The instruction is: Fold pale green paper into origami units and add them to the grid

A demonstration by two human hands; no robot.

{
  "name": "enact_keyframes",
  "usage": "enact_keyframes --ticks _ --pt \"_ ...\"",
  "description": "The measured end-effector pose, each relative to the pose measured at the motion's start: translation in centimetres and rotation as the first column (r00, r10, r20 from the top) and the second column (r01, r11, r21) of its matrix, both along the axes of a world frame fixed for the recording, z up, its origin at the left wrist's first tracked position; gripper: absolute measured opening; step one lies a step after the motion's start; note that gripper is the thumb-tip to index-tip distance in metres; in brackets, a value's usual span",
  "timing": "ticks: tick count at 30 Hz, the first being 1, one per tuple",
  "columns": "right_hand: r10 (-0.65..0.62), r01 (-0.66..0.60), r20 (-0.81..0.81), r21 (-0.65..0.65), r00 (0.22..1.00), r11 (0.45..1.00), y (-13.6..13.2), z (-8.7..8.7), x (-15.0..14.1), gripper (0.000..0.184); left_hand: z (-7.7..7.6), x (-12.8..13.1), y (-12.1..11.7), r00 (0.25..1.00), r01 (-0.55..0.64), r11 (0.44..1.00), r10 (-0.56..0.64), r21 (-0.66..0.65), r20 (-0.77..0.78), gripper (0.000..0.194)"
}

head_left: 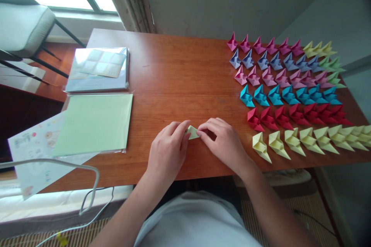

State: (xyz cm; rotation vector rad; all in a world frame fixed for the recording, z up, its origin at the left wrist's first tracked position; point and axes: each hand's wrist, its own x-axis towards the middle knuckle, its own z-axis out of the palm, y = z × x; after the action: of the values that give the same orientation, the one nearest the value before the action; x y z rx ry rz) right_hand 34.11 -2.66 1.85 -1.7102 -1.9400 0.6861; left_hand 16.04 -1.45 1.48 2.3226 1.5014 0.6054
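Paper [193, 132], small and folded, right here over the near side of the counter [179, 81]! The left grip [168, 147] pinches one end, the right grip [223, 139] pinches the tip opposite. Colourful origami [289, 95] lines up in rows to the right; a green pack [94, 125] lies left.
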Motion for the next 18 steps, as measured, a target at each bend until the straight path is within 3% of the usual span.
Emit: enact_keyframes --ticks 13,18 --pt "-0.112 0.112 0.002 0.07 0.994 0.991 -0.45 -0.68 -0.98 0.011 -0.37 0.55 -0.99 0.998 -0.043 0.991 0.05 0.128 -0.046 0.019" --pt "-0.118 0.117 0.004 0.062 0.993 0.991 -0.27 -0.73 -0.92 0.01 -0.24 0.64 -0.87 0.997 -0.04 0.993 0.047 0.111 -0.057 0.018"
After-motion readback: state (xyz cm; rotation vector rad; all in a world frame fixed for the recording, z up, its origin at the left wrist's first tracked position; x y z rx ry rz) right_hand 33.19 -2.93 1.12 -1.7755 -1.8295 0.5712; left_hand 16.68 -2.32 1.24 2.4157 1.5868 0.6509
